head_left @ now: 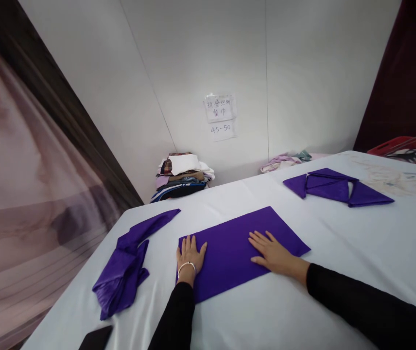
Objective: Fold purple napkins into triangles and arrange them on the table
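Purple napkin (228, 255) lies flat beneath the fingers of both hands

Spread as a smooth four-sided piece, the napkin rests on the white-covered table (237, 323), its surface reaching from under the left fingers across to and past the right ones. The left hand (189, 257) lies palm down at the napkin's left edge, its fingers slightly fanned and pointing away from the wearer, the thumb held wide; nothing is gripped. The right hand (275, 256) lies palm down on the right-hand part, fingers parted by small gaps and aimed toward the far left, the thumb well apart, likewise gripping nothing. Bare purple cloth shows between the two sets of fingers, and its far right corners extend beyond the right ones.

Behind the left fingers, a silver-coloured bracelet (187, 263) circles the wrist; black sleeves cover both forearms. To the left of the left fingers sits a loosely bunched purple cloth (120, 272), with a dark flat object (96, 338) nearer the wearer, cut off by the frame. Beyond the right fingers, farther right, lies a folded purple cloth (328, 187) with pointed ends. Past it, at the far right, is a red tray (393, 142).

Straight beyond the left fingers, at the table's far edge, rises a clothes stack (184, 177). Above and between both hands, a handwritten paper sign (220, 114) on the wall reads "45-50" below Chinese characters.
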Motion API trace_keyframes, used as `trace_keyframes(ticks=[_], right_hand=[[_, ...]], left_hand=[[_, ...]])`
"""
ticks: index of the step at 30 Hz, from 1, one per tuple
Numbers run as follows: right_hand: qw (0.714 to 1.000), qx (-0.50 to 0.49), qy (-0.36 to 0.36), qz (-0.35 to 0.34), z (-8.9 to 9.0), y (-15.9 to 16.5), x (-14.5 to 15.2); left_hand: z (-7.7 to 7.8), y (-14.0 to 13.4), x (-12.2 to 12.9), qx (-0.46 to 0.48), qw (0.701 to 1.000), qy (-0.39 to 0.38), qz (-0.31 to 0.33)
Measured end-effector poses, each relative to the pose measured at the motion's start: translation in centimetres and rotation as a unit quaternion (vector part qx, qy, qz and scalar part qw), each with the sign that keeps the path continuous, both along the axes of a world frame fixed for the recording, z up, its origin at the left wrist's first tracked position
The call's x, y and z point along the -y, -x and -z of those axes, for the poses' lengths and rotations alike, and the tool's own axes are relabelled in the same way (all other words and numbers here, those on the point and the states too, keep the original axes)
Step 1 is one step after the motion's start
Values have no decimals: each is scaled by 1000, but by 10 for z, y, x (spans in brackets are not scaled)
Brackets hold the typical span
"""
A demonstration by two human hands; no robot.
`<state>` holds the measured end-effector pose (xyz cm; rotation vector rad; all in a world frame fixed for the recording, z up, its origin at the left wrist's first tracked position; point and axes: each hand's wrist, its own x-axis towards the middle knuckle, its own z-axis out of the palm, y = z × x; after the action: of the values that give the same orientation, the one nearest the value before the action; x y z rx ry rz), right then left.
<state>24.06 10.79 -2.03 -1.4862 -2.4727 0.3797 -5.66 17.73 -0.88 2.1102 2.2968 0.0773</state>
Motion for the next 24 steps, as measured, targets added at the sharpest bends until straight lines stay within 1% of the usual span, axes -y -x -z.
trace_keyframes(ticks=[4,6,8,10,11,13,15,17,18,19,21,24], right_hand=[[993,37,-15,114,2,-50,2],[988,53,-23,141,3,-66,2],[987,60,-32,148,4,-70,3],[986,62,-38,149,5,-69,4],[986,65,-41,150,6,-68,4],[985,73,-47,149,8,-67,4],[985,83,-57,143,12,-68,3],[983,93,-71,140,17,-71,3],[982,99,-79,138,20,-73,3],[981,106,-88,133,22,-75,3],[981,118,-102,119,27,-78,2],[981,124,-112,98,35,-81,0]], left_hand=[[-1,5,-1,6,1000,1,3],[-5,5,-1,9,1000,4,3],[-9,-3,2,11,1000,7,-4],[-11,-25,13,13,1000,-5,10],[-11,-41,21,17,999,-18,38],[-8,-80,41,40,990,-42,129],[-3,-117,62,66,975,-29,208],[3,-140,78,77,967,-15,243],[5,-143,82,77,967,-8,243],[6,-139,85,75,969,-4,234],[7,-115,87,61,980,3,191],[4,-55,89,29,996,7,85]])
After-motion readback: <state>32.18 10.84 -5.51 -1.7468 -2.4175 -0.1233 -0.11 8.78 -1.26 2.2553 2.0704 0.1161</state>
